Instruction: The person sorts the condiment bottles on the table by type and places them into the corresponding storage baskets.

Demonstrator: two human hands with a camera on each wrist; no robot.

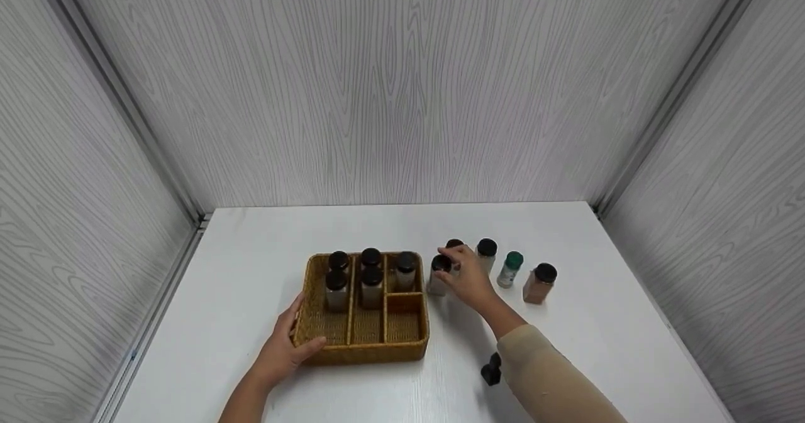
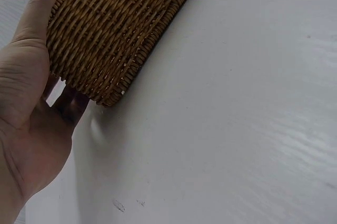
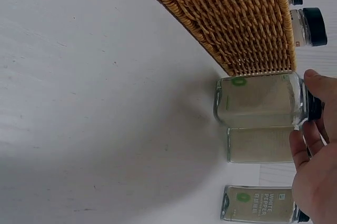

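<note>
My left hand [image 1: 280, 355] holds the near left corner of a brown wicker basket [image 1: 361, 352], thumb over the rim and fingers along its side. The left wrist view shows this hand against the woven wall [image 2: 116, 29]. Just outside the basket's right wall, my right hand [image 1: 473, 283] pinches the black cap of a clear spice jar [image 3: 258, 100] between thumb and fingers. That jar is upright with pale powder inside. Several black-capped jars [image 1: 371, 294] stand in the basket's left and middle compartments, and one [image 1: 405, 273] in the back right compartment.
Right of my right hand stand a black-capped jar [image 1: 487, 250], a green-capped jar [image 1: 511, 269] and a jar of reddish-brown powder [image 1: 538, 286]. A white pepper jar [image 3: 258, 204] shows in the right wrist view. A small black object [image 1: 491, 373] lies beside my right sleeve.
</note>
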